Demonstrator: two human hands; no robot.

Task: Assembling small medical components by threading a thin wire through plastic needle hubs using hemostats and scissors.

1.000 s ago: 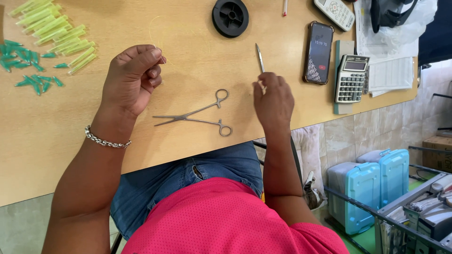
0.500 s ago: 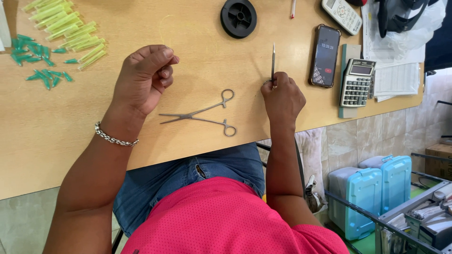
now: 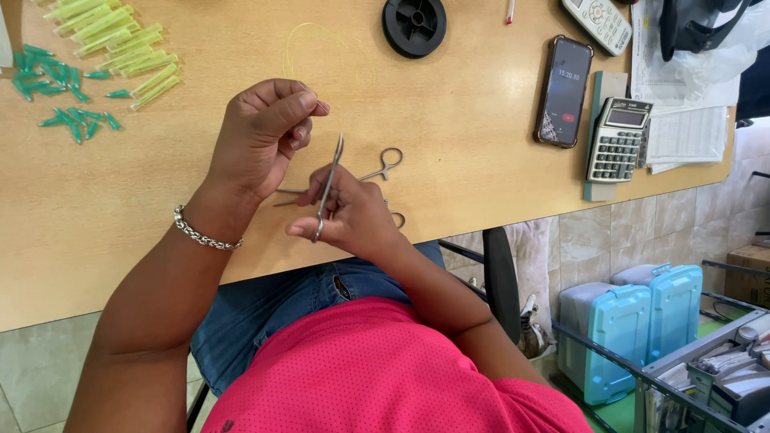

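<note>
Gripping one slim metal tool (image 3: 329, 186), right hand (image 3: 353, 216).

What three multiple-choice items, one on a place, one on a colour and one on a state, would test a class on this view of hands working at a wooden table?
1. Where does the black spool lie?
A. At the table's far edge, beyond the hands
B. On the person's lap
C. On the calculator

2. What colour are the small caps at the table's far left?
A. Red
B. Green
C. White

3. What is the right hand doing?
A. Lying flat and empty
B. Pressing calculator keys
C. Gripping a slim metal tool

Answers:
1. A: the spool sits on the table above both hands, left of the phone.
2. B: the caps are green, beside the yellow-green tubes.
3. C: its fingers close round the slim metal tool, raised near the left hand, over the forceps lying on the table.
</note>
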